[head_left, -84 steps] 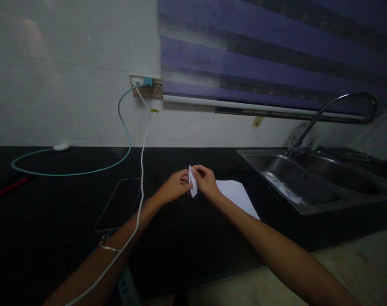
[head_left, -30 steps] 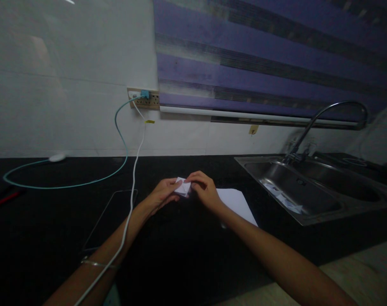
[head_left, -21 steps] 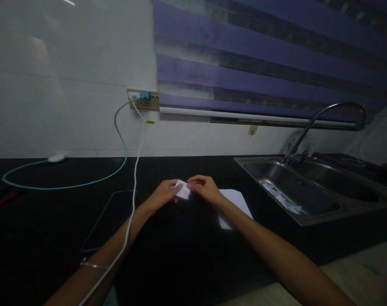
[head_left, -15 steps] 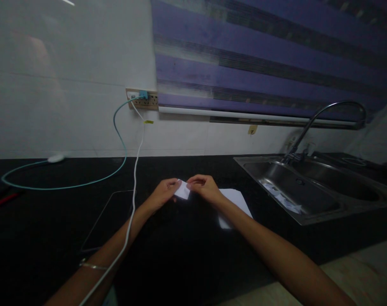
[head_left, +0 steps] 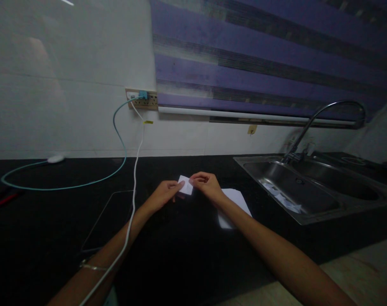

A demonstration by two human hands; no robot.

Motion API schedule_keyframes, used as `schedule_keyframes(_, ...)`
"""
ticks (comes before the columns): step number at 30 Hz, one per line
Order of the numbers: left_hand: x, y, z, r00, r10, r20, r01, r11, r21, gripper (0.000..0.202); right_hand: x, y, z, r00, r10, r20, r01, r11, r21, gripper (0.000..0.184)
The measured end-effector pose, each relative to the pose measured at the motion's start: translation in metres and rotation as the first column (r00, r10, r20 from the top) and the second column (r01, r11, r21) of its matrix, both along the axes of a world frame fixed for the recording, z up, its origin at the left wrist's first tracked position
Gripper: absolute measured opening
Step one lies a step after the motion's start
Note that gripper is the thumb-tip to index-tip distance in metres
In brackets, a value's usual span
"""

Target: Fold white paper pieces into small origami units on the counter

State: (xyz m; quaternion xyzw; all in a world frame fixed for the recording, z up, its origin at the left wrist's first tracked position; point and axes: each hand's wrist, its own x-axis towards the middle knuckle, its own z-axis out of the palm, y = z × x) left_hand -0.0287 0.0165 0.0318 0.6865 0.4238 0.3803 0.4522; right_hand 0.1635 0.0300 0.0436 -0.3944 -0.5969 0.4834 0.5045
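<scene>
A small folded piece of white paper (head_left: 186,187) is held up between both hands over the black countertop. My left hand (head_left: 165,193) pinches its left edge, thumb on top and fingers underneath. On the right edge, my right hand (head_left: 207,185) grips the paper between thumb and fingertips. Partly behind my right forearm lies a stack of white paper sheets (head_left: 236,199) on the counter. The fingers under the folded paper are mostly hidden.
A steel sink (head_left: 263,168) with a curved faucet (head_left: 311,119) is at the right, with folded white papers (head_left: 281,198) along its near side. A white cable (head_left: 135,182) hangs across my left forearm. A teal cable (head_left: 66,187) loops at the left, beside a flat dark device (head_left: 109,221).
The folded paper has moved slightly up and to the right, and its tilt has changed. My left thumb now lies lower on its left edge. My right hand has risen slightly.
</scene>
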Motion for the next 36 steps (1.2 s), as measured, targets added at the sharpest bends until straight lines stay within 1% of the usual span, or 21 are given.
schedule_keyframes(3,0.001,0.000,0.000,0.999,-0.020,-0.027,0.020,1.000,-0.006,0.042,0.000,0.002,0.000,0.999,-0.033,-0.004,0.033,0.999,0.026,0.018)
schedule_keyframes(5,0.002,-0.001,0.002,1.000,-0.007,-0.029,0.008,0.999,0.034,0.040,0.001,0.003,-0.001,1.000,-0.004,-0.027,0.004,1.000,0.001,0.018)
schedule_keyframes(7,0.003,-0.003,0.005,0.999,0.015,-0.029,-0.013,0.997,0.076,0.038,0.001,0.003,-0.002,0.995,0.060,-0.079,-0.064,0.997,-0.036,0.017)
schedule_keyframes(9,0.003,-0.005,0.009,0.998,0.054,-0.029,-0.051,0.994,0.097,0.039,0.002,0.003,-0.001,0.980,0.156,-0.121,-0.163,0.985,-0.056,0.020)
schedule_keyframes(11,0.003,-0.006,0.013,0.996,0.083,-0.025,-0.080,0.991,0.103,0.040,0.003,0.002,-0.001,0.970,0.221,-0.100,-0.226,0.973,-0.044,0.029)
schedule_keyframes(12,0.003,-0.007,0.014,0.996,0.089,-0.020,-0.086,0.991,0.104,0.041,0.003,0.002,-0.001,0.972,0.228,-0.064,-0.230,0.973,-0.030,0.033)
schedule_keyframes(14,0.003,-0.007,0.014,0.997,0.071,-0.010,-0.069,0.993,0.095,0.043,0.003,0.001,-0.002,0.978,0.205,0.030,-0.206,0.978,0.024,0.038)
schedule_keyframes(16,0.005,-0.007,0.013,0.999,0.044,0.000,-0.044,0.996,0.081,0.045,0.003,0.002,-0.005,0.979,0.172,0.110,-0.183,0.979,0.093,0.040)
schedule_keyframes(18,0.006,-0.008,0.012,1.000,0.017,0.006,-0.017,0.997,0.077,0.046,0.003,0.003,-0.008,0.979,0.148,0.143,-0.168,0.975,0.142,0.035)
schedule_keyframes(20,0.007,-0.009,0.012,1.000,-0.010,0.005,0.009,0.996,0.087,0.048,0.002,0.004,-0.011,0.982,0.135,0.135,-0.155,0.977,0.149,0.027)
schedule_keyframes(23,0.007,-0.009,0.012,0.999,-0.044,-0.002,0.044,0.994,0.100,0.050,0.002,0.005,-0.012,0.981,0.136,0.137,-0.152,0.982,0.109,0.014)
schedule_keyframes(25,0.007,-0.009,0.012,0.998,-0.056,-0.002,0.056,0.993,0.108,0.051,0.001,0.005,-0.013,0.982,0.119,0.145,-0.132,0.988,0.080,0.008)
schedule_keyframes(29,0.006,-0.008,0.011,0.998,-0.062,0.009,0.060,0.991,0.118,0.051,-0.002,0.004,-0.015,0.995,0.049,0.082,-0.052,0.998,0.032,0.009)
schedule_keyframes(31,0.006,-0.008,0.010,0.998,-0.063,0.010,0.061,0.992,0.114,0.051,-0.003,0.003,-0.015,0.998,0.044,0.037,-0.044,0.999,-0.017,0.009)
schedule_keyframes(33,0.005,-0.007,0.008,0.999,-0.052,0.007,0.051,0.993,0.105,0.050,-0.002,0.002,-0.013,0.997,0.079,-0.021,-0.080,0.993,-0.087,0.011)
schedule_keyframes(34,0.005,-0.007,0.008,0.999,-0.043,0.003,0.043,0.994,0.103,0.049,-0.001,0.001,-0.011,0.991,0.114,-0.065,-0.122,0.984,-0.127,0.013)
schedule_keyframes(36,0.003,-0.006,0.007,0.999,-0.030,-0.012,0.031,0.993,0.112,0.048,0.002,0.000,-0.006,0.963,0.203,-0.176,-0.239,0.948,-0.210,0.018)
